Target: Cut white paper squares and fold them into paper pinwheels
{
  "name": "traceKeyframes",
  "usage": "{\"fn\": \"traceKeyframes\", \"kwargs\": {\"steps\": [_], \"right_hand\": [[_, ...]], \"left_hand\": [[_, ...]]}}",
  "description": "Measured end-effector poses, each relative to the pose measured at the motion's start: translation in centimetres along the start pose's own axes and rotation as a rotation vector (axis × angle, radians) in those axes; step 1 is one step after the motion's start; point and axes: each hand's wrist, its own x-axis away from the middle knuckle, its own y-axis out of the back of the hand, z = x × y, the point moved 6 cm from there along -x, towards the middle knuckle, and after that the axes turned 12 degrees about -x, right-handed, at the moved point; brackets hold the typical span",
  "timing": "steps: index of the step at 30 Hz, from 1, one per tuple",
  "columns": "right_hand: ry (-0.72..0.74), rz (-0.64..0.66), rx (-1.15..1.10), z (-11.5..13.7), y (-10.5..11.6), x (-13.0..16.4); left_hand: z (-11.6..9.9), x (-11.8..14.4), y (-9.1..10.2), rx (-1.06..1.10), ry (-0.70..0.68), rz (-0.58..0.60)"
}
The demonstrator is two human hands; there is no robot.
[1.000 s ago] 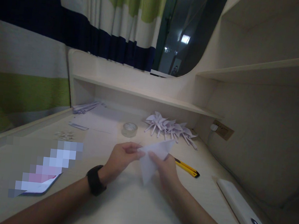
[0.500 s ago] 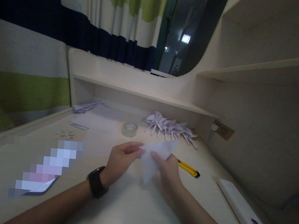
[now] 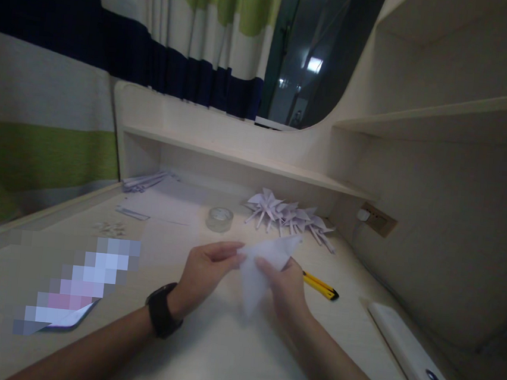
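Matt white paper (image 3: 260, 269) creasing between fingers, desk (image 3: 228, 355) showing pale wood-grain laminate, smooth and matt, tape roll (image 3: 219, 218) looking clear glossy plastic, knife (image 3: 320, 285) showing yellow and black plastic, watch (image 3: 162, 310) wearing matt black band, curtain (image 3: 116, 33) hanging as striped woven cloth

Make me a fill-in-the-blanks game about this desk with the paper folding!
1. Both hands, the left hand and the right hand, hold a folded piece of white ____.
2. The utility knife lying beside the right hand is black and ____.
3. The black watch sits on the ____ wrist.
4. The roll of clear tape lies on the desk, to the ____ of the pile of folded paper shapes.

Missing words: paper, yellow, left, left
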Motion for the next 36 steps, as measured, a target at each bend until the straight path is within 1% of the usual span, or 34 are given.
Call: {"fn": "traceKeyframes", "kwargs": {"steps": [7,20,22,26,28,32,36], "right_hand": [[0.057,-0.020,0.030,0.7,0.1,0.1],[0.066,-0.032,0.027,0.6,0.2,0.0],[0.056,-0.014,-0.004,0.6,0.0,0.0],[0.026,0.085,-0.107,0.7,-0.7,0.2],[0.014,0.105,-0.130,0.7,-1.0,0.2],[0.039,0.062,-0.097,0.7,-0.7,0.2],[0.047,0.036,-0.072,0.7,-0.6,0.2]], "left_hand": [[-0.1,0.0,-0.1,0.032,0.022,-0.001],[-0.6,0.3,-0.3,0.046,0.024,0.016],[-0.6,0.3,-0.4,0.063,0.037,0.021],[-0.5,0.3,-0.5,0.101,0.071,0.034],[-0.5,0.3,-0.5,0.109,0.080,0.039],[-0.5,0.2,-0.4,0.092,0.075,0.040],[-0.4,0.2,-0.3,0.053,0.067,0.011]]}}
